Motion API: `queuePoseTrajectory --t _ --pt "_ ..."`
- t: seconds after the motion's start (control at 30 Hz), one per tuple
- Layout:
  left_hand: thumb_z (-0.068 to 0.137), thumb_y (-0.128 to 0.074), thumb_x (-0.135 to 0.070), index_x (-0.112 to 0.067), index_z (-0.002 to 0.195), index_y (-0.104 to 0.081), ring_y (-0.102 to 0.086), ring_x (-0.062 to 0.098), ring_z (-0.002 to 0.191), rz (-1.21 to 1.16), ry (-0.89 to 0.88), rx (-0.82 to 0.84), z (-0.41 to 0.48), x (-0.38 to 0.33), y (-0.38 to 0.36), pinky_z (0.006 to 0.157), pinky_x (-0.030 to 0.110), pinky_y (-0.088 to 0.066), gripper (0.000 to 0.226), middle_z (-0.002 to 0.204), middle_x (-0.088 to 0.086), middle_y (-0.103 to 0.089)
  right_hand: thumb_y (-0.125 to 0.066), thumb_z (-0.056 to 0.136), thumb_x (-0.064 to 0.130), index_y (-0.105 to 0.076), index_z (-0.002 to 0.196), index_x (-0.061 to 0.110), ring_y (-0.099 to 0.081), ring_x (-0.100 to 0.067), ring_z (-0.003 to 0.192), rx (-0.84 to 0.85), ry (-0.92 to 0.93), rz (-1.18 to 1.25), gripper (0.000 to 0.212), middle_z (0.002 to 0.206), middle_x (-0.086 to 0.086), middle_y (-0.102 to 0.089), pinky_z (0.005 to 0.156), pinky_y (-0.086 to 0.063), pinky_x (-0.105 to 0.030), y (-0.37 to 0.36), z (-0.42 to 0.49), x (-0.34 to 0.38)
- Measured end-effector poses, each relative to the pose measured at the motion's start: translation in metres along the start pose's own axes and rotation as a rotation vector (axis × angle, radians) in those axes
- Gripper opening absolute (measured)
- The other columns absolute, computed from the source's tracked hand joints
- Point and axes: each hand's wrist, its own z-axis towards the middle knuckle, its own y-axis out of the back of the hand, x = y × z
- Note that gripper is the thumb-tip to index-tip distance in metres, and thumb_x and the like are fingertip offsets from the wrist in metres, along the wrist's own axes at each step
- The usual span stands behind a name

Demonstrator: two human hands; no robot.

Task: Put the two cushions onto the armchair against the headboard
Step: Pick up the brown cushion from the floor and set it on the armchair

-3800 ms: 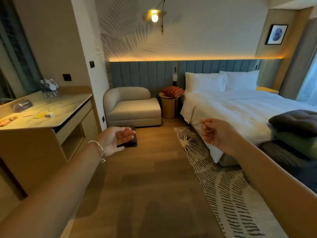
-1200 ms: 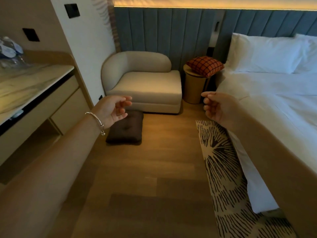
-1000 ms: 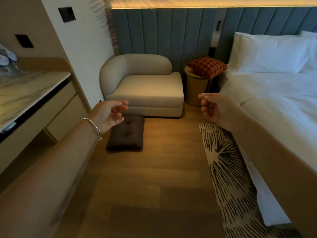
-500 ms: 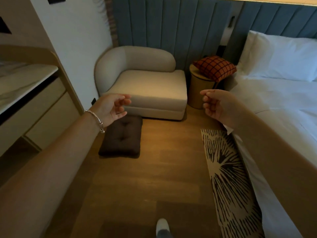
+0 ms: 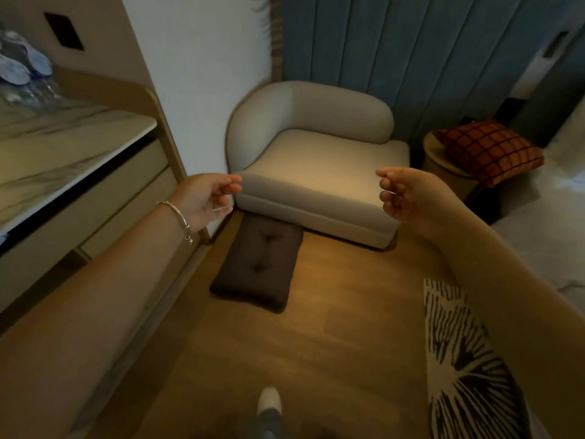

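A beige armchair (image 5: pixel 319 172) stands against the blue padded headboard (image 5: pixel 411 52), its seat bare. On the wood floor just in front of it lies a dark brown tufted cushion (image 5: pixel 258 264). An orange checked cushion (image 5: pixel 489 150) rests on a round side table (image 5: pixel 443 163) to the chair's right. My left hand (image 5: pixel 207 199), with a bracelet on the wrist, hovers near the chair's front left corner, above the brown cushion, fingers loosely curled and holding nothing. My right hand (image 5: pixel 408 196) hangs over the chair's front right corner, also empty and half curled.
A desk with a marble top (image 5: pixel 63 147) and drawers runs along the left wall, with water bottles (image 5: pixel 22 68) at its back. The white bed (image 5: pixel 554 217) fills the right edge. A black-and-white patterned rug (image 5: pixel 465 359) lies bottom right. My foot (image 5: pixel 269 403) shows at the bottom.
I have walked closer to the armchair, which now fills the middle of the view, with the brown cushion directly below my hands. Both hands stay raised and empty.
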Motion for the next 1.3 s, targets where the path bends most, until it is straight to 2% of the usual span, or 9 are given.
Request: queuePoseTrajectory --t 0.2,0.37,0.53,0.67,0.83,1.03,1.13,1.3 --pt "0.092 -0.044 -0.017 -0.016 0.089 -0.063 -0.045 0.002 0.035 0.002 0.040 -0.022 0.102 -0.035 0.019 0.094 0.035 -0.042 0.020 0.050 -0.014 -0.064 -0.045 0.092 0.014 -0.063 0.096 0.014 -0.057 -0.005 0.054 0.025 0.001 -0.017 0.018 0.058 0.006 -0.060 0.052 -0.050 -0.015 -0.027 0.110 0.010" --pt "0.092 -0.043 -0.017 -0.016 0.090 -0.064 -0.046 0.003 0.039 0.007 0.042 -0.009 0.171 -0.058 0.024 0.092 0.033 -0.044 0.020 0.050 -0.014 -0.064 -0.045 0.091 0.014 -0.064 0.093 0.015 -0.057 -0.006 0.055 -0.013 0.003 -0.042 0.019 0.060 0.005 -0.059 0.054 -0.050 -0.017 -0.044 0.180 0.023" --pt "0.092 -0.045 -0.015 -0.015 0.090 -0.063 -0.040 0.006 0.054 0.019 0.089 -0.020 0.243 -0.065 0.020 0.088 0.031 -0.045 0.019 0.049 -0.014 -0.063 -0.044 0.092 0.014 -0.063 0.093 0.015 -0.054 -0.008 0.060 -0.030 -0.042 -0.062 0.019 0.067 0.003 -0.055 0.056 -0.048 -0.017 -0.056 0.255 0.029" --pt "0.091 -0.045 -0.016 -0.015 0.090 -0.064 -0.044 0.003 0.040 0.013 0.119 -0.069 0.303 -0.066 0.029 0.088 0.031 -0.046 0.019 0.049 -0.014 -0.063 -0.042 0.093 0.010 -0.061 0.089 0.013 -0.048 -0.009 0.061 -0.031 -0.108 -0.074 0.020 0.069 0.001 -0.050 0.058 -0.041 -0.018 -0.068 0.322 0.030" --pt "0.090 -0.043 -0.015 -0.016 0.087 -0.063 -0.043 0.002 0.034 -0.026 0.187 -0.143 0.373 -0.062 0.047 0.088 0.030 -0.043 0.020 0.048 -0.013 -0.063 -0.039 0.093 0.007 -0.059 0.087 0.013 -0.046 -0.009 0.059 -0.001 -0.218 -0.110 0.022 0.068 0.001 -0.048 0.057 -0.039 -0.018 -0.089 0.411 0.022" --pt "0.092 -0.040 -0.013 -0.015 0.086 -0.060 -0.043 0.000 0.031 -0.050 0.326 -0.235 0.426 -0.027 0.085 0.079 0.027 -0.041 0.021 0.045 -0.013 -0.062 -0.033 0.094 0.006 -0.055 0.083 0.014 -0.043 -0.008 0.056 0.037 -0.377 -0.169 0.026 0.066 0.001 -0.044 0.052 -0.036 -0.017 -0.128 0.488 -0.024" --pt "0.094 -0.035 -0.012 -0.016 0.086 -0.058 -0.043 -0.001 0.030 -0.029 0.407 -0.264 0.455 0.005 0.107 0.079 0.025 -0.042 0.025 0.043 -0.015 -0.061 -0.033 0.094 0.006 -0.055 0.081 0.015 -0.045 -0.004 0.044 0.011 -0.456 -0.177 0.027 0.064 0.002 -0.045 0.045 -0.036 -0.015 -0.139 0.517 -0.062" --pt "0.093 -0.035 -0.013 -0.019 0.080 -0.058 -0.044 -0.002 0.028 -0.027 0.531 -0.339 0.512 0.081 0.134 0.073 0.024 -0.040 0.027 0.041 -0.015 -0.061 -0.035 0.093 0.006 -0.056 0.080 0.018 -0.047 -0.001 0.036 -0.085 -0.599 -0.177 0.027 0.040 0.012 -0.050 0.041 -0.037 -0.012 -0.138 0.557 -0.149"
